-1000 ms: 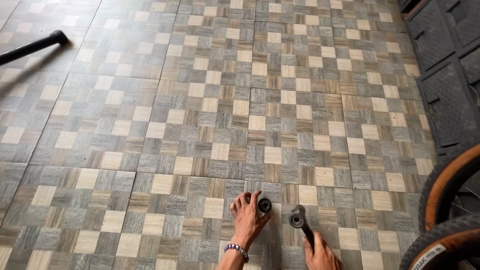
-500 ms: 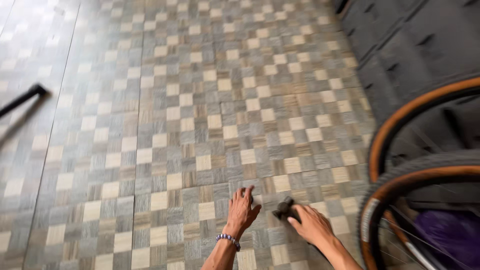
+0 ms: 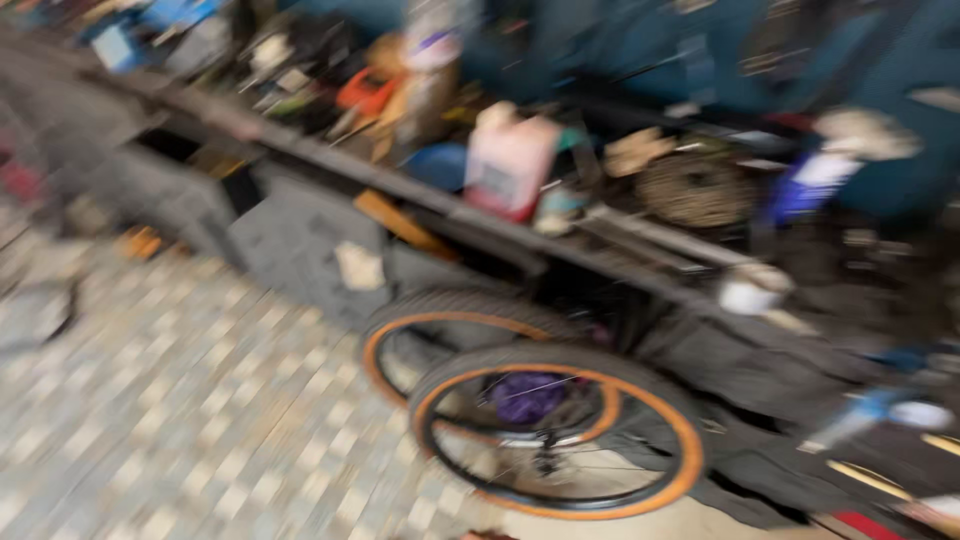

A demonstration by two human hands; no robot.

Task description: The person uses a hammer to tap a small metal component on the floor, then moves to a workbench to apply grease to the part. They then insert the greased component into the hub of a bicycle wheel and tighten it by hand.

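Neither of my hands shows in the head view now. The picture is heavily blurred. Two bicycle wheels with black tyres and orange-tan sidewalls stand on the floor against a workbench: the nearer wheel in front, the other wheel behind it to the left. A purple thing sits behind the spokes of the nearer wheel.
A long cluttered workbench runs diagonally from upper left to right, with a pale pink jug, a coiled brown thing, a white cup and dark cabinets below. Checkered wood floor fills the lower left.
The view has swung up and right from the floor to the workbench and wheels. Both hands and the small dark tool they handled on the floor have left the view.
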